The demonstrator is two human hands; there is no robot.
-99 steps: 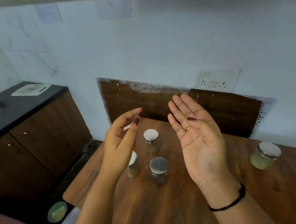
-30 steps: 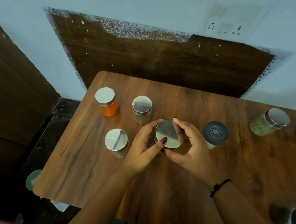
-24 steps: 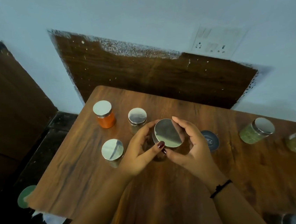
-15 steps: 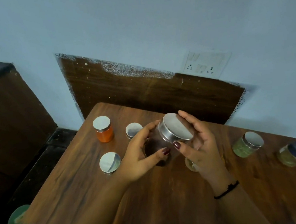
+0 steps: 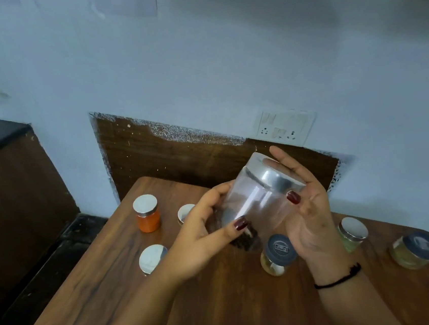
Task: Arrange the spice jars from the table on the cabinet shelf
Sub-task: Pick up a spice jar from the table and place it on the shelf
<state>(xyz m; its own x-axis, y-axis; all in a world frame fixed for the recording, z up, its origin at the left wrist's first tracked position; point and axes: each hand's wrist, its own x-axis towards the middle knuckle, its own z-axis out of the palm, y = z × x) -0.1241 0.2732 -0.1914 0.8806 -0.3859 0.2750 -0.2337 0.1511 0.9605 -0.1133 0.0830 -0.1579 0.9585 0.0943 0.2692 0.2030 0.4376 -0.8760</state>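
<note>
Since a lift was likely intended, the clear jar (image 5: 255, 205) was gripped tilted at mid-frame above the table (image 5: 223, 307), left hand (image 5: 203, 243) curled round its base, right hand (image 5: 311, 213) round its lid.

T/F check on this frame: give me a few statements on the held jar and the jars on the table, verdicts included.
1. The left hand and right hand both hold the clear jar. True.
2. The orange jar stands upright on the table. True.
3. The clear jar rests on the table too. False: it is held above it, tilted.
4. The clear jar is open. False: its silver lid is on.
</note>
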